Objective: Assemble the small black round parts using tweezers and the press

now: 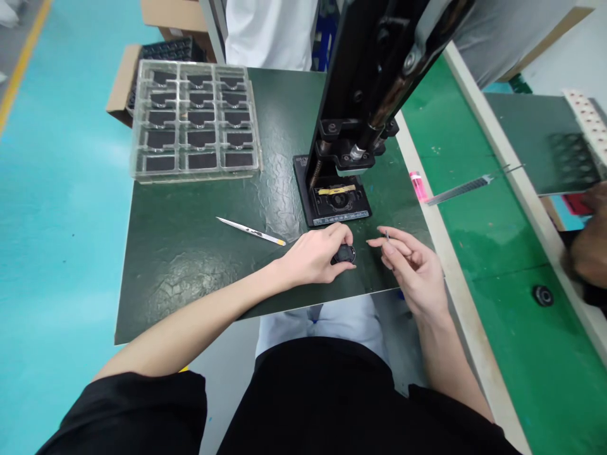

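Observation:
My left hand is closed around a small round black part at the front of the dark green table. To its right, my right hand pinches a tiny thin grey piece between thumb and fingers; its kind is too small to make out. Just beyond both hands stands a black hand press, its base holding a fixture with a round recess and a yellow strip. White pointed tweezers with a yellow end lie left of my left hand.
Stacked clear plastic trays with dark pieces occupy the table's back left. On the right runs a green conveyor belt carrying a round black part. A pink item and a dark strip lie by its edge. A co-worker's hand is at far right.

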Motion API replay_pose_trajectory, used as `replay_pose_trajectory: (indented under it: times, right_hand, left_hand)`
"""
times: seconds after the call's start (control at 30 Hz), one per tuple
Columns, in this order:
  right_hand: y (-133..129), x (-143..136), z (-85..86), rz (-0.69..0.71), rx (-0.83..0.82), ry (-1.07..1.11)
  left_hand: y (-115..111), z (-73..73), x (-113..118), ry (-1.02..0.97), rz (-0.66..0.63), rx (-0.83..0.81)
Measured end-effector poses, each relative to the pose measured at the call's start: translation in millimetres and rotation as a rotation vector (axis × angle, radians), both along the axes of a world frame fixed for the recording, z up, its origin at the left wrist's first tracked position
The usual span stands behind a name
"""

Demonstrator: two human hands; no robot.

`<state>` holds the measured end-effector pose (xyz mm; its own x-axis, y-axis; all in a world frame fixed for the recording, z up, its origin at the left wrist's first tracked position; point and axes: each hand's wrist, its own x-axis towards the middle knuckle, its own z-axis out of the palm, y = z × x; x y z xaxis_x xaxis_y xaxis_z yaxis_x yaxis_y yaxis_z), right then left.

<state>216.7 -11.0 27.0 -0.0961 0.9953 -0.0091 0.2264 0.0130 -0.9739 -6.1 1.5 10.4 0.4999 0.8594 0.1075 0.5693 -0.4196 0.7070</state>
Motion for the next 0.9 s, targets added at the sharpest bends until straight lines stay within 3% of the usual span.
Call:
replay_pose_trajectory:
  times: [0.27,0.5,0.9]
  right_hand:
    - [5.6,-13.3,-14.8,-0.16,0.275,0.193]
    - [8.1,-38.1,-26.5,-0.248,0.223,0.239]
    - [6.6,-36.8,-28.1,-0.123,0.143,0.187]
  left_hand:
    - [0.4,0.3,-0.3,0.006,0.0,-0.006]
    - [1.0,0.0,0.2,-0.009,0.016,-0.037]
    - [0.9,0.7,3.3,-0.027,0.072,-0.122]
